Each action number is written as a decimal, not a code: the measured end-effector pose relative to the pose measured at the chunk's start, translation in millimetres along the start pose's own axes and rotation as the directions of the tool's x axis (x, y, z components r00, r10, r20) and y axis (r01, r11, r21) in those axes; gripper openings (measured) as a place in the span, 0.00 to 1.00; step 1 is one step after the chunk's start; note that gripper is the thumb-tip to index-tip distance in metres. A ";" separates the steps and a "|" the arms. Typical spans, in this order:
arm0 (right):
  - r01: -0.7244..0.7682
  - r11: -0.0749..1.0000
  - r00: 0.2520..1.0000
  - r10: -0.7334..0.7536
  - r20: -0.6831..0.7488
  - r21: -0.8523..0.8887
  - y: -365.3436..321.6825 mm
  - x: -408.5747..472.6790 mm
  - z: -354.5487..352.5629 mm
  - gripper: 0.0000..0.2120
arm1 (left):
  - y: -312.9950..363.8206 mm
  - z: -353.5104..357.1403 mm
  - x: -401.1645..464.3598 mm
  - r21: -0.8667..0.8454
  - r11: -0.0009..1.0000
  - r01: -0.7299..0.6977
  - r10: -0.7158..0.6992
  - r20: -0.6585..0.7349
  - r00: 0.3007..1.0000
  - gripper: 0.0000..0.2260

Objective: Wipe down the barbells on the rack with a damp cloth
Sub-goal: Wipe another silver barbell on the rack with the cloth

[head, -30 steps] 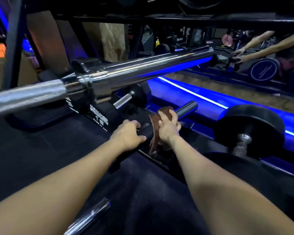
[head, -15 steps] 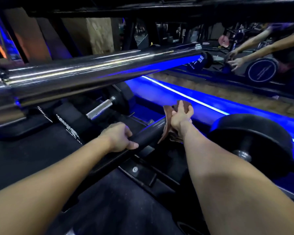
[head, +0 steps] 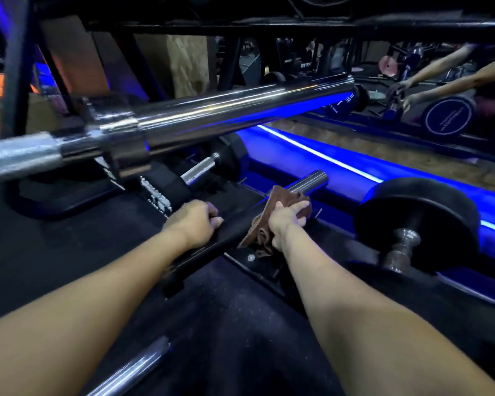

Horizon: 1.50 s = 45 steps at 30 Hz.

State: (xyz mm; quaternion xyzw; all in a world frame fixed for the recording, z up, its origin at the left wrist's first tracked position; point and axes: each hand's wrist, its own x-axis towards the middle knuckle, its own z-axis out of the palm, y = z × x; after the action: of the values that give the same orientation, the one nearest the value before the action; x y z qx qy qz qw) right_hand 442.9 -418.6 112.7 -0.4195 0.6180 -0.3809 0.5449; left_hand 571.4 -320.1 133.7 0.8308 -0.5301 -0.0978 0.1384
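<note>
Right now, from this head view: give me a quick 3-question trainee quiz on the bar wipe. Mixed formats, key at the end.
1. True or false: the right hand grips the brown cloth wrapped round the dark bar.
2. Multiple choice: the left hand is (A) holding a spray bottle, (B) gripping the dark bar nearer the person than the cloth, (C) resting on the dumbbell.
3. Fill in: the part of the dark bar showing beyond the cloth is its bare ____ end.

Key: 1 true; 2 B; 3 metal.
</note>
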 end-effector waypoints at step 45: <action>0.606 0.409 0.768 -0.525 0.367 -0.682 28.6 -59.3 24.7 0.20 | -69.7 -11.8 -70.5 -0.191 0.962 0.197 -0.169 0.155 0.973 0.16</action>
State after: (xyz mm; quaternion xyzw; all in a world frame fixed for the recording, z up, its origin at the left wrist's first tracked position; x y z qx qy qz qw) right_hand 467.6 -353.4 104.2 -0.8103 0.5128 -0.2201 0.1788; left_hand 605.0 -226.8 122.7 0.8489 -0.4464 -0.2210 0.1768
